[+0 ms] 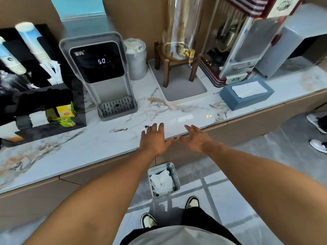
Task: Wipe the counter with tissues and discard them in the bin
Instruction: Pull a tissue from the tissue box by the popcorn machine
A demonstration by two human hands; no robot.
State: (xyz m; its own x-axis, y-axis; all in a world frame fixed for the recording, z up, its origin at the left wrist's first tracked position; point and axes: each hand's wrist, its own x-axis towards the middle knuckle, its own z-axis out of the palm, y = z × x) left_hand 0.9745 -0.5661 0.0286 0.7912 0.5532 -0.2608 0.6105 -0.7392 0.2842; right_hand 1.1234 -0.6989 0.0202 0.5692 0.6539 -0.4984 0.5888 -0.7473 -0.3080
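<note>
Both arms stretched out over the front edge of the marble counter [113, 138] rn. My left hand [154, 138] is flat-ish, fingers spread, palm down on or just over the counter edge, can't tell if it's actually touching, nothing in it. My right hand [195, 138] is just beside it, also spread wide and empty, hovering at the edge w/ the thumb pointing toward the left one. There's a small dark speck/smudge [146, 127] on the counter right by my left fingertips. Tissues: blue tissue box [246, 96] sits further back and to my right on the counter, white sheet showing in the top slot, well apart from both hands. Bin [163, 179] is on the floor right below my hands, btw my arms, small square metal one w/ crumpled white tissue already in it, just in front of my shoes [169, 213]. Rest of the counter: water dispenser [99, 71] reading 50, a gray lined can [136, 59] beside it, glass drink jar on a wooden stand [178, 50] in a tray, cup holder rack [26, 68] w/ yellow tea packets far left, popcorn-looking machine [235, 46] back right. Someone else's sneakers [316, 131] at the far right edge on the floor.
</note>
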